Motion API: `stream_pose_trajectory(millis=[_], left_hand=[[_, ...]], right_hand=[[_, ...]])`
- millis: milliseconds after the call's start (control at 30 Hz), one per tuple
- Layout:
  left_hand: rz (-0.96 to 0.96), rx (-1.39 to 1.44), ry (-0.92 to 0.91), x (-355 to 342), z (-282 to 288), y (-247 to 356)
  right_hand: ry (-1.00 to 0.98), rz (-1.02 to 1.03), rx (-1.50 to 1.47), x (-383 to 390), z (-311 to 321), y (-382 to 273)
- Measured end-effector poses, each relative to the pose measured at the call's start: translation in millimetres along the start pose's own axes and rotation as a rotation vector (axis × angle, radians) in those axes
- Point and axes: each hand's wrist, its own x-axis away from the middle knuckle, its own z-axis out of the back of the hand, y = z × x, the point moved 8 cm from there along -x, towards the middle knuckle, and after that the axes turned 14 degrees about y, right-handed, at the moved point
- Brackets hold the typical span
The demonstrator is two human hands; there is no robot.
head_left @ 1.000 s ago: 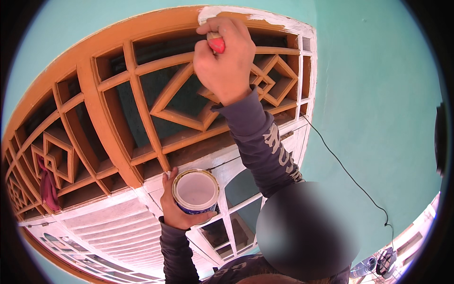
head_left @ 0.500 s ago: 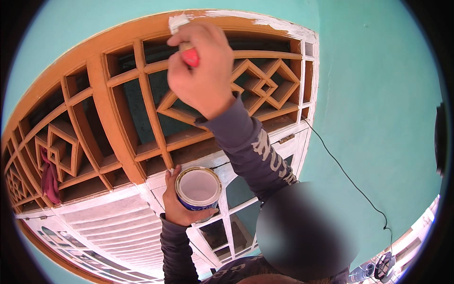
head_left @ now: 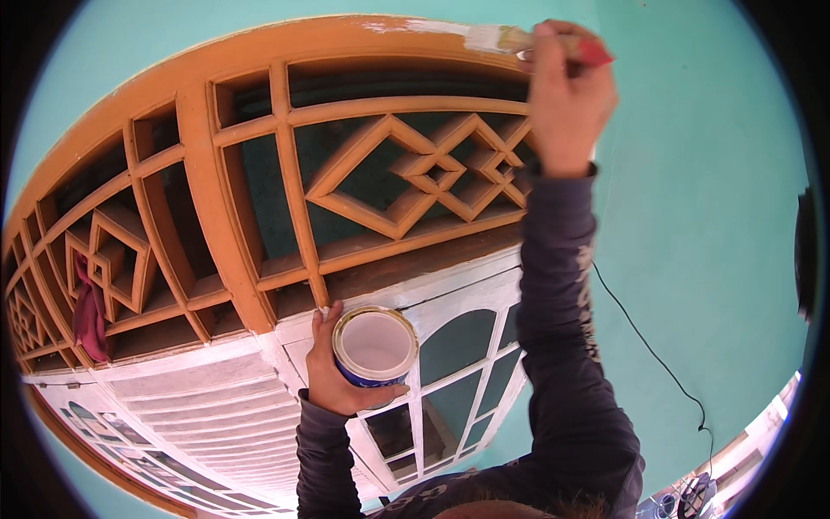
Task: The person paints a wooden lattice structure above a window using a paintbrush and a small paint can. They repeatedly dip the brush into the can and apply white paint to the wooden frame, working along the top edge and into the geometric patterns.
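My right hand [head_left: 571,99] is raised at the upper right, its fingers closed round a paintbrush [head_left: 513,39] with a red handle end. The white-coated bristles point left and rest against the orange top rail [head_left: 346,43] of a wooden window grille, where a white streak of paint shows. Lower down, my left hand [head_left: 337,368] grips a blue paint can [head_left: 376,346] from its left side, with the thumb across the front. The can has no lid, and white paint shows inside. Part of the grille's right end is hidden behind my right hand and forearm.
The orange lattice [head_left: 398,177] has diamond shapes and open gaps. A maroon cloth [head_left: 90,320] hangs from it at the left. Below are white louvred shutters [head_left: 199,406] and glazed panes [head_left: 458,346]. A black cable [head_left: 644,337] runs down the turquoise wall [head_left: 709,216].
My right hand has swept the brush rightward along the top rail, toward its right end. The can and my left hand have shifted slightly right in view.
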Motion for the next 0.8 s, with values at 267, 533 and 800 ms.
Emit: stream_pose_trajectory(millis=[267,533,800], left_hand=[[-0.126,-0.097,0.010,0.6,1.8,5.1],[-0.074,-0.050,0.013,0.3,-0.4,5.4],[-0.125,-0.102,0.023,0.8,1.9,4.8]], right_hand=[[-0.711,-0.144,0.052,-47.9,-61.2,-8.8],[-0.984,0.081,0.211,-46.4,-97.2,-28.3],[-0.974,0.213,0.185,-27.4,-116.8,-44.3]])
